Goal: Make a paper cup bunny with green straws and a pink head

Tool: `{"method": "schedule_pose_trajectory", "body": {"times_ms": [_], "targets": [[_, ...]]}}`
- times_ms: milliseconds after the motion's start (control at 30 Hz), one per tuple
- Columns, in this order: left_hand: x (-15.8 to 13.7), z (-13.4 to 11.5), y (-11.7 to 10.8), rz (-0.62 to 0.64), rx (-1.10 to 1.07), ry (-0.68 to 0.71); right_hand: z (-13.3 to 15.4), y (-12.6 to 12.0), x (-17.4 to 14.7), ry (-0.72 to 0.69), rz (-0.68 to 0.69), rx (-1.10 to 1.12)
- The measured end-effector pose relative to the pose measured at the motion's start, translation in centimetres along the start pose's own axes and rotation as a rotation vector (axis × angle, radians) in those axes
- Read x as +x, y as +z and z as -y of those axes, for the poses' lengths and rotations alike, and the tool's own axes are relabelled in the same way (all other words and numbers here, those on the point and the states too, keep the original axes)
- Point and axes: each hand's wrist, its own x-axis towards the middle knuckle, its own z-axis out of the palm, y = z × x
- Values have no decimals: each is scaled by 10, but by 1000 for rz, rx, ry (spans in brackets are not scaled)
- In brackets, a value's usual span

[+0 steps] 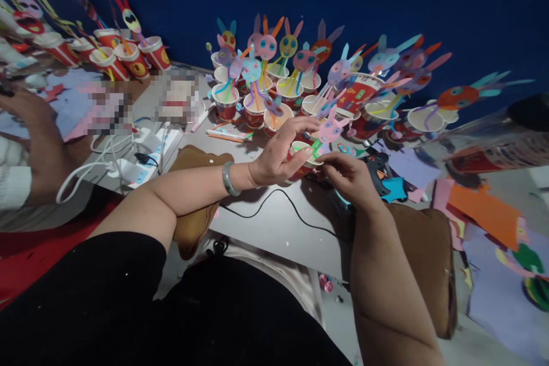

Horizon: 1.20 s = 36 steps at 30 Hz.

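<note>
My left hand is closed around the side of a red and white paper cup, held above the table edge. A pink rabbit-face cutout with long ears stands up at the cup's far rim, and green strips show inside the cup. On the cup's right side my right hand has its thumb and fingers pinched together close to the rim. Whatever lies between those fingertips is hidden. Just beyond my hands stand several finished-looking paper cups with coloured rabbit faces on strips.
A power strip with white cables lies to the left, near another person's arm. More decorated cups stand at the back left. Orange foam sheet and purple scraps lie right. A black cord crosses the table's front.
</note>
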Motion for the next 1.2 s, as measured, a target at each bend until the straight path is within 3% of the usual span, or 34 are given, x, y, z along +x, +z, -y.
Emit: {"method": "schedule_pose_trajectory", "body": {"times_ms": [200,500,600,700,800,900,967,1100,1200], "targets": [[-3,2,5,-32,-177,-257,8,-8,0,44,-156,458],[-2,0,6,-41,-436,-510,16,-11,2,105,-227,542],[0,0,4,33,-493,-578,14,-13,0,69,-284,515],[3,0,3,171,-527,-653,15,-12,-6,-2,-358,393],[4,-1,3,284,-522,-694,23,-7,-14,-135,-409,30],[4,-1,4,326,-432,-654,31,-4,-21,-311,-399,-351],[3,1,4,325,-367,-591,33,-4,-23,-387,-349,-482],[1,4,4,329,-304,-509,30,-4,-26,-425,-370,-519],[-1,4,4,339,-264,-499,30,-1,-27,-411,-406,-363]]}}
